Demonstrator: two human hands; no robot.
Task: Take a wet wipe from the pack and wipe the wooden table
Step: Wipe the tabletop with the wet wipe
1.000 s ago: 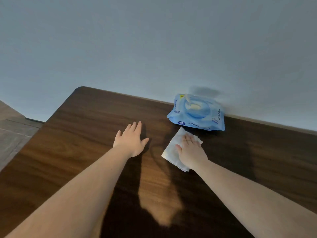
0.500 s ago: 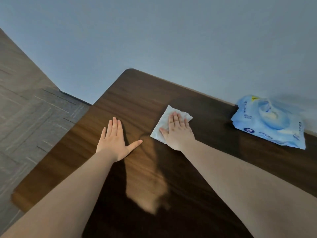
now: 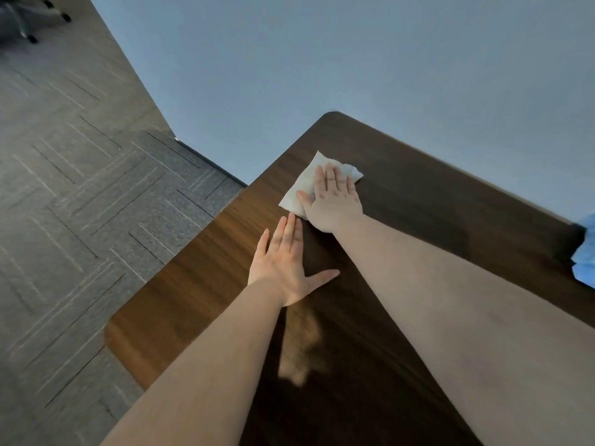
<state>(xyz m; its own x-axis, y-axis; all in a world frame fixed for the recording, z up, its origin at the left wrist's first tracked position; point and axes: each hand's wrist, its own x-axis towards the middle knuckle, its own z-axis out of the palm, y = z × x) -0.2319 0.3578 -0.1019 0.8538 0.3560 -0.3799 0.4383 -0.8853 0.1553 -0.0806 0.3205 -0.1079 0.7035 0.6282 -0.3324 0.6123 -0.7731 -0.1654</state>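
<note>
The right hand (image 3: 333,201), flat with fingers spread, is pressing the wipe (image 3: 309,185) onto the table (image 3: 450,220), having carried it leftward from beside the pack (image 3: 586,252) to the far left corner. The left hand (image 3: 285,268) is lying open, bracing, holding nothing. Wiping is well underway; the nearer surface likely remains.
</note>
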